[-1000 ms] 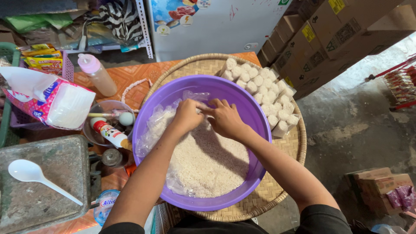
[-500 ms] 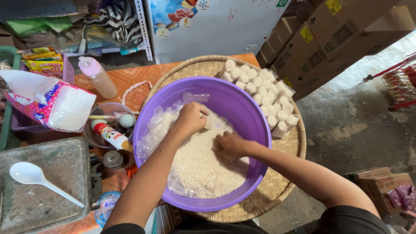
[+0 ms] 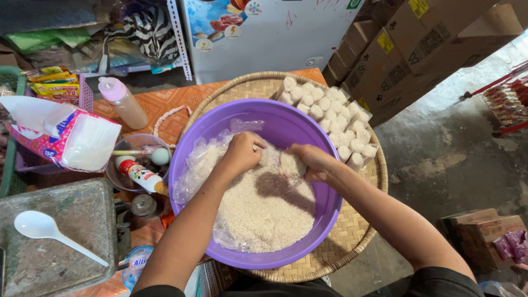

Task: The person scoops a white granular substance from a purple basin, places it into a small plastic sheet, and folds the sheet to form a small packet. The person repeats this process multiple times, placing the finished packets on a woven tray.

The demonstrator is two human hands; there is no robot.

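Note:
A purple plastic basin (image 3: 308, 129) sits on a round woven tray (image 3: 352, 242). It holds white rice (image 3: 261, 212) lying on a clear plastic liner. My left hand (image 3: 242, 151) and my right hand (image 3: 308, 159) are together over the rice near the basin's far side. Between them they hold a small clear bag filled with rice (image 3: 287, 164); the left fingers pinch its left end and the right hand cups it. Several filled white rice packets (image 3: 330, 115) are stacked on the tray behind the basin.
Left of the basin stand a small bowl with a bottle and egg (image 3: 137, 165), a pink-capped bottle (image 3: 122, 102), a pack of plastic bags (image 3: 60, 137) and a white spoon (image 3: 52, 234) on a grey slab. Cardboard boxes (image 3: 418, 49) and a white chest (image 3: 264, 33) stand behind.
My right hand dipped down into the rice and came back up to meet the left, now carrying rice in the small bag. The left hand stayed near the basin's far side.

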